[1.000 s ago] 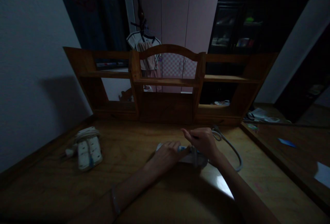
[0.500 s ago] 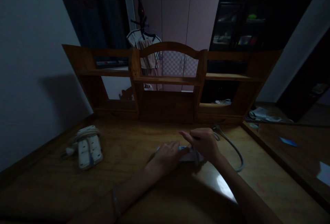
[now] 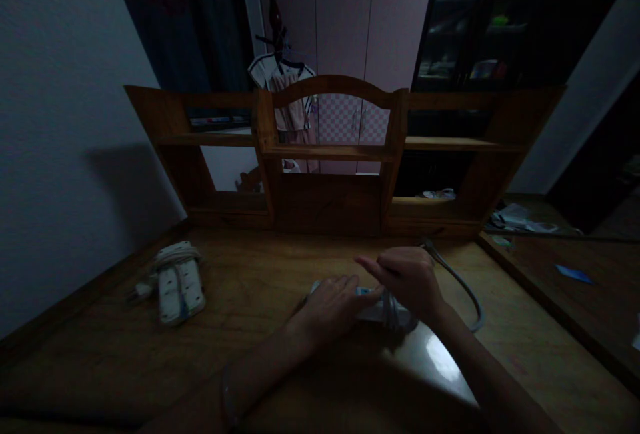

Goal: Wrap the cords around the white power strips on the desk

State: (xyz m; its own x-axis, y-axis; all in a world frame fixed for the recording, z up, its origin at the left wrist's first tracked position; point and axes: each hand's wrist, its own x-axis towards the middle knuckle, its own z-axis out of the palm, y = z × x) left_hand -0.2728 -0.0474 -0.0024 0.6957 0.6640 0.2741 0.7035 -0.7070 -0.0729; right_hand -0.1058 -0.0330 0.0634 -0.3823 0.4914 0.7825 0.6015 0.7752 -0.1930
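A pale power strip (image 3: 371, 315) lies on the wooden desk, partly covered by my hands. My left hand (image 3: 333, 297) grips it from the left, with the fingers over its far side and the thumb along its top. Near its right end, a grey power cord (image 3: 393, 314) loops round the strip. My right hand (image 3: 407, 281) is closed on the cord just above that end, thumb pointing left. The cord's loose length (image 3: 465, 291) curves over the desk to the right, ending in a plug (image 3: 429, 245) near the shelf.
Another white power strip (image 3: 180, 291), its cord wrapped round it, lies at the left of the desk (image 3: 250, 267). A wooden shelf unit (image 3: 327, 153) stands along the back edge. A blue card (image 3: 573, 274) lies on the lower surface to the right.
The view has shifted slightly, so things sit a little further right. The cord loops round the strip's right end show more plainly. Both hands keep their hold.
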